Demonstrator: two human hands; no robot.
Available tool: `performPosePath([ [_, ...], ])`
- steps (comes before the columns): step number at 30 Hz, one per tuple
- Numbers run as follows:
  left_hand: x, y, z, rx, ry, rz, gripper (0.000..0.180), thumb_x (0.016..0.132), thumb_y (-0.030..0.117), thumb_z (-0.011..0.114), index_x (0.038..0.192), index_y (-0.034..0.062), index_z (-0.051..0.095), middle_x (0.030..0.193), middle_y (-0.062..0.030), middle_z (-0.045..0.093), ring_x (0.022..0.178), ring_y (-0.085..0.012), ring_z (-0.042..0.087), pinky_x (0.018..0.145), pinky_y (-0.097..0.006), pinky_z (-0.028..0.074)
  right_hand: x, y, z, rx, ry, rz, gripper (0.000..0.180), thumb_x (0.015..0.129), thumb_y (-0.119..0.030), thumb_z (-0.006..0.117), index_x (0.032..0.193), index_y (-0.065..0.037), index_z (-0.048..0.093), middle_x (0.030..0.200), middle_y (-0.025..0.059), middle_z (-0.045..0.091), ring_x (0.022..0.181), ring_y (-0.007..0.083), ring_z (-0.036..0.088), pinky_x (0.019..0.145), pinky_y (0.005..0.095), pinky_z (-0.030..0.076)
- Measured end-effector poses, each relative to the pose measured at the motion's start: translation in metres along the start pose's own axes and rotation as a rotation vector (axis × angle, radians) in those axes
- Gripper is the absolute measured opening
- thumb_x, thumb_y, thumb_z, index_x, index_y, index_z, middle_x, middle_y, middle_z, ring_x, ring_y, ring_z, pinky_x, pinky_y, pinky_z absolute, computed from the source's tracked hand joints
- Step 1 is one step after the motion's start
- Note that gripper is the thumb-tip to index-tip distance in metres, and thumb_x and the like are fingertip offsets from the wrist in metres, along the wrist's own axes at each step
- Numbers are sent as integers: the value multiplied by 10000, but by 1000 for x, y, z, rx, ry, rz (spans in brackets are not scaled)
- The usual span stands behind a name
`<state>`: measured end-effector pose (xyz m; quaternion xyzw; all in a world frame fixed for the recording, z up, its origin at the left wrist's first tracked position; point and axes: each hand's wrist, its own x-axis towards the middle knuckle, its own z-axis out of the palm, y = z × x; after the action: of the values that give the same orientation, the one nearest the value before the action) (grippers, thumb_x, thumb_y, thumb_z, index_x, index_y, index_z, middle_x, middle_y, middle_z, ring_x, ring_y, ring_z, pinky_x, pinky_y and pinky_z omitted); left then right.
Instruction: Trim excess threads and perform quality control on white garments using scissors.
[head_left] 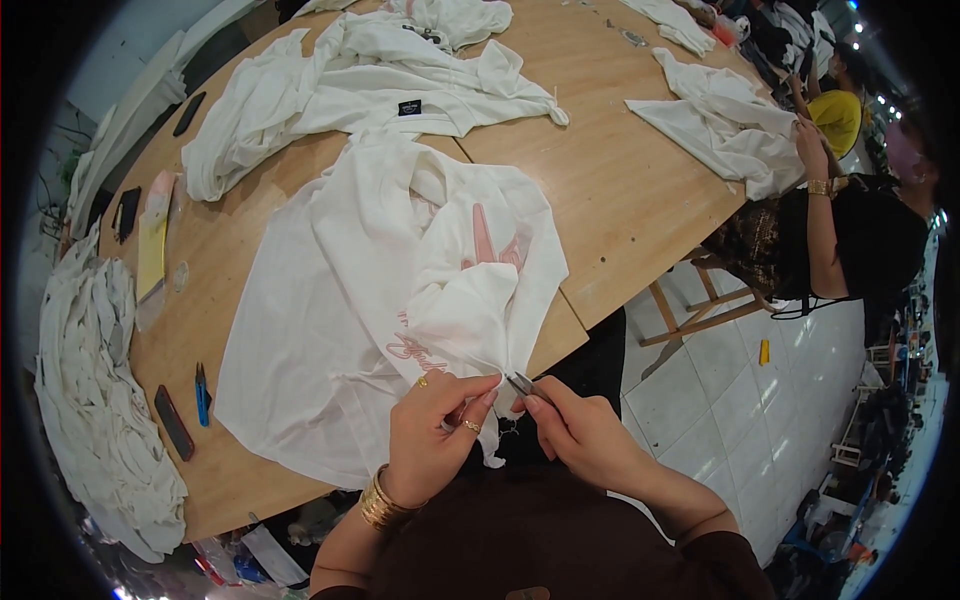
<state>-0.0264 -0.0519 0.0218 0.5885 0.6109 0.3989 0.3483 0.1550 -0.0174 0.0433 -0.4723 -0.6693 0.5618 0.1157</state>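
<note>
A white garment [290, 310] with pink lettering and a pink printed shape is spread over the table's near edge in front of me. My left hand [435, 430] is closed, pinching a gathered bit of its cloth between thumb and forefinger. Closed around small metal thread snips [522, 383], my right hand [585, 430] is just to the right of that pinch. The snips' tips touch or nearly touch the pinched cloth. Below my fingers hangs a loose end of fabric, with fine threads beside it. The snips' handles are mostly hidden in my palm.
Blue-handled snips [202, 396] and a dark phone [174, 423] lie on the wooden table [600, 170] at left. Beyond are a yellow card [152, 245], more white garments [400, 85] and a white cloth pile [90, 400]. A co-worker [850, 240] handles white cloth [725, 120] at right.
</note>
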Motion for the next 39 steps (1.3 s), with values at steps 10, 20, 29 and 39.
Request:
performPosePath([
  [10,1,-1,1,57,26,105,198,767,2,661,950,74,684,588,-42,465,543,-176,429,516,-301,354,8,9,0,237,-97,122,343,1004,-284,345,871,-30,533,526,3,446,477,75,412,476,230,333],
  [20,-1,-4,2,20,35,51,188,777,10,661,950,80,686,599,-43,467,543,-174,430,510,-291,357,3,10,1,445,-97,145,362,1008,-305,341,812,-43,496,530,-21,395,466,46,346,449,205,275],
  [29,-1,-3,1,28,28,69,201,777,2,656,960,82,685,590,-44,457,550,-176,428,514,-298,356,4,10,2,411,-107,157,365,1005,-314,354,813,-44,507,517,-23,385,464,45,350,452,214,291],
  [39,1,-3,0,34,14,83,224,772,-3,656,976,83,687,583,-45,454,556,-181,433,524,-300,364,6,12,5,278,7,124,333,978,-296,443,800,-28,531,529,-6,409,494,54,374,471,230,323],
])
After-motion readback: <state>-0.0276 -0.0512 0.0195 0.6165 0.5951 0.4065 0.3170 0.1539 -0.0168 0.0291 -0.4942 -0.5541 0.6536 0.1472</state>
